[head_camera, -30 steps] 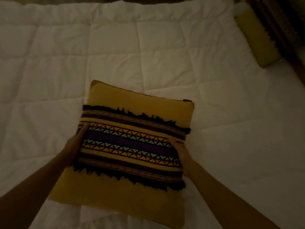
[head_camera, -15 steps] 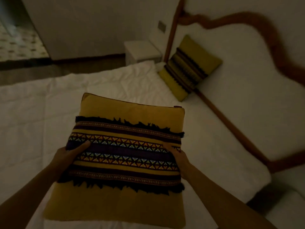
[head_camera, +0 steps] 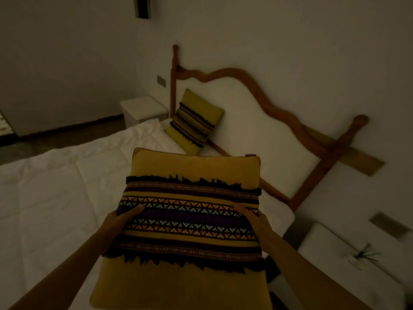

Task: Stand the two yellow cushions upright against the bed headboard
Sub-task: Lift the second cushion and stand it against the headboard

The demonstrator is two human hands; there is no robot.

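Note:
A yellow cushion [head_camera: 192,171] with a dark patterned, fringed band fills the lower middle of the view, held above the white bed [head_camera: 55,198]. My left hand [head_camera: 120,222] grips its left edge and my right hand [head_camera: 254,220] grips its right edge. A second, matching yellow cushion [head_camera: 196,121] leans upright against the left end of the headboard [head_camera: 257,121], which is padded white inside a curved wooden frame. The held cushion is apart from the headboard, in front of its right half.
A white bedside table [head_camera: 143,110] stands left of the headboard by the wall. Another white bedside table [head_camera: 348,262] with a small dark object on it stands at the lower right. Dark floor shows beyond the bed at the left.
The view has swung up and right from the quilt to the headboard. The cushion in my hands has come off the bed and moved towards the headboard; both grips are unchanged.

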